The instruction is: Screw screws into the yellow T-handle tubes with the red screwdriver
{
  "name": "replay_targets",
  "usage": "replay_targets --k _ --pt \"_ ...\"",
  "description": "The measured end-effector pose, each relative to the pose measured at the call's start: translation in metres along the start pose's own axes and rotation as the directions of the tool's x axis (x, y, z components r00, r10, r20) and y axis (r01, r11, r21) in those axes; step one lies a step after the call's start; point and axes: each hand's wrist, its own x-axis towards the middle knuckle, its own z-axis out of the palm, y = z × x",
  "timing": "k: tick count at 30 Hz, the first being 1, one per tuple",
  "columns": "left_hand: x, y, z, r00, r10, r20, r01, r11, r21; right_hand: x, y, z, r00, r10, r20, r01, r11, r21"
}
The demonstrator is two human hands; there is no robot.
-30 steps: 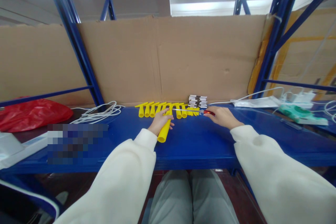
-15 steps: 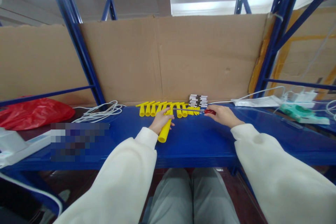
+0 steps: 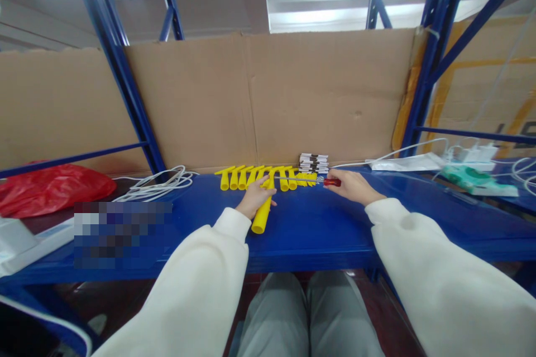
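Observation:
My left hand point(image 3: 254, 196) is closed around a yellow T-shaped plastic handle point(image 3: 262, 215), its hollow round end tilted toward me. In my right hand point(image 3: 350, 185) is a screwdriver point(image 3: 332, 182) by its red grip. Its long metal shaft points left, level, and meets the upper part of the held handle near my left fingers. Whether the tip touches a screw is too small to tell. Behind my hands, several more yellow T-shaped handles point(image 3: 233, 179) lie in a row. Small yellow pieces point(image 3: 309, 179) lie to the right of that row.
A stack of white and dark packets point(image 3: 314, 163) stands against the cardboard panel point(image 3: 305, 100). Coiled white cable point(image 3: 167, 183) and a red plastic bag point(image 3: 54, 187) lie left on the blue table point(image 3: 318, 234). A green-and-white packet point(image 3: 477, 180) and cables are at right. Blue posts rise on both sides.
The view has shifted slightly, so everything sits a little lower in the picture. My grips on the yellow handle and the screwdriver look the same.

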Motion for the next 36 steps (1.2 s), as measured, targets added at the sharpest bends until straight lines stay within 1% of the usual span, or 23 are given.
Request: replay_targets --k 2,4,7,9,12,16,21,26,30,36 --pt "0.0 0.0 0.0 1.0 0.002 0.0 -0.002 1.0 0.004 -0.001 0.0 0.0 0.999 -0.035 -0.004 0.035 0.999 0.02" --pt "0.001 0.0 0.0 1.0 0.005 -0.005 -0.005 1.0 0.013 -0.001 0.0 -0.001 0.998 -0.059 0.017 0.058 0.997 0.042" --pt "0.0 0.001 0.0 1.0 0.005 -0.018 -0.004 0.999 0.033 -0.001 -0.003 -0.002 0.996 -0.047 0.075 0.041 0.996 0.078" --pt "-0.001 0.003 0.001 1.0 0.003 -0.025 -0.002 0.999 0.039 -0.001 -0.003 -0.001 0.996 -0.02 0.09 0.011 0.995 0.095" --pt "-0.004 0.004 0.001 1.0 0.001 -0.03 0.0 1.0 0.028 0.0 -0.002 0.001 0.997 0.013 0.08 -0.021 0.996 0.092" --pt "-0.004 0.005 0.002 1.0 0.005 -0.025 -0.005 1.0 0.015 0.0 0.0 0.003 0.998 -0.018 0.056 0.013 0.996 0.089" --pt "-0.001 0.002 0.001 1.0 0.006 -0.023 -0.005 1.0 0.02 0.0 0.002 0.002 0.999 -0.031 0.031 0.026 0.99 0.136" --pt "0.002 0.001 0.001 0.999 0.006 -0.035 -0.004 0.998 0.057 0.0 0.003 0.003 0.997 -0.069 0.044 0.059 0.978 0.202" --pt "0.002 0.0 0.001 0.999 0.006 -0.035 -0.004 0.998 0.067 0.0 0.006 0.007 0.998 -0.033 0.05 0.02 0.968 0.25" --pt "-0.001 0.002 0.002 0.999 0.011 -0.031 -0.009 0.998 0.055 0.001 0.007 0.007 0.999 -0.03 0.015 0.027 0.977 0.211"
